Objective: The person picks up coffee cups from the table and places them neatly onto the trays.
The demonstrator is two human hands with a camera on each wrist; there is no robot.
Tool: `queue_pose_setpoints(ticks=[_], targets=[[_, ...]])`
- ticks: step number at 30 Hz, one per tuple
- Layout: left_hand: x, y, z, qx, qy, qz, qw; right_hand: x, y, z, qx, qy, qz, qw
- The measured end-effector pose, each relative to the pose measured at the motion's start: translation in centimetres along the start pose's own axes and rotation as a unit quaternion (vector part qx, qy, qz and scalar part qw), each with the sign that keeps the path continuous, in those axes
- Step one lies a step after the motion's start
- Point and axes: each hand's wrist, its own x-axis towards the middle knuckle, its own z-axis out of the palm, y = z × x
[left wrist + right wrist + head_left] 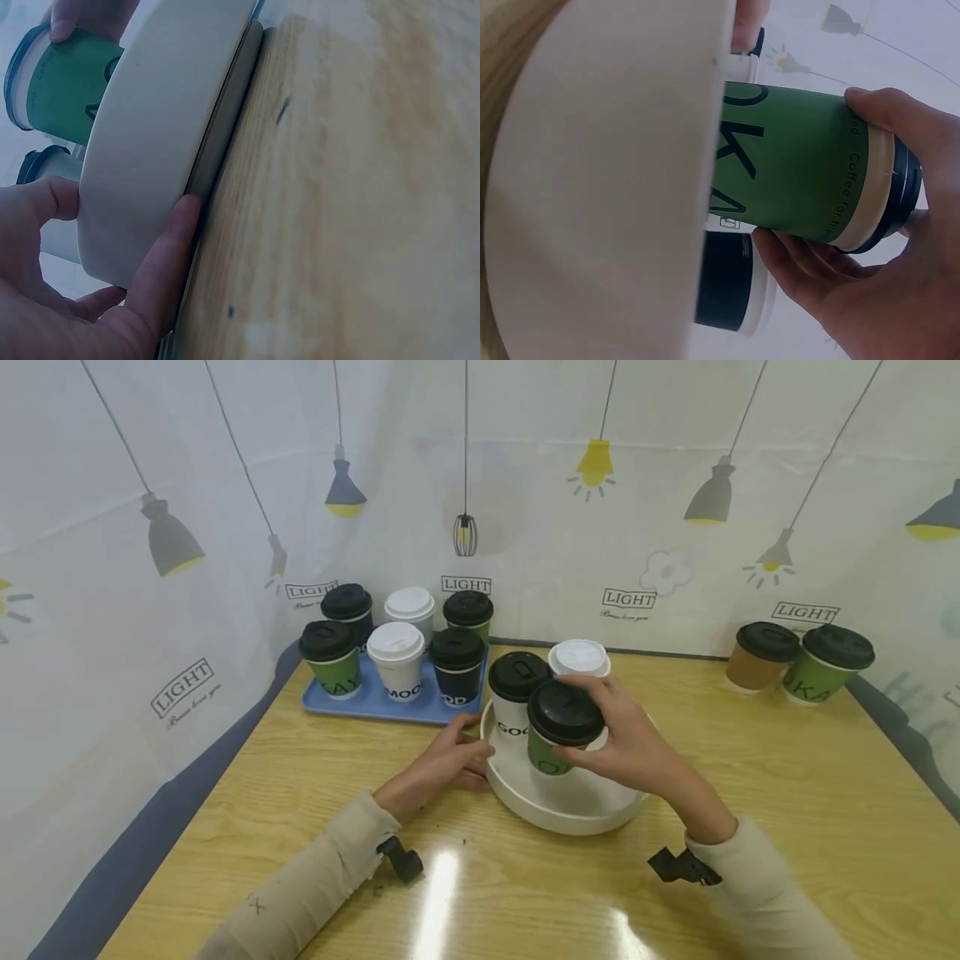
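Note:
My right hand [630, 739] grips a green paper coffee cup [545, 754] with a black lid, thumb on one side and fingers round the other. The cup stands upright over the round white turntable [573, 821], its base hidden behind the rim in the right wrist view. At the turntable's left side, my left hand [447, 757] holds the edge, thumb by the upper rim and a finger [161, 262] along the lower seam. Also on the turntable are a white cup [510, 718] with a black lid and a dark cup [726, 279] with a white lid.
A blue rectangular tray [375, 717] at the back left carries several lidded cups in two rows. Near the back right edge of the wooden table [750, 827] stand a brown cup [752, 672] and another green cup [810, 681]. A printed curtain [540, 585] hangs behind.

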Motion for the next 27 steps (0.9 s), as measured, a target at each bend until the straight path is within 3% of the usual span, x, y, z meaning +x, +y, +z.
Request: queue_pose_setpoints(ticks=[11,27], targets=[[-0.1,-0.1,-0.2,0.007,-0.009,0.020,0.9997,-0.1,-0.6,2.5,-0.010,-0.025,-0.001,0.9996],[0.0,0.0,0.1,0.007,-0.004,0.021,0.9997,-0.2,-0.9,3.2,0.008,-0.036,0.002,0.9993]])
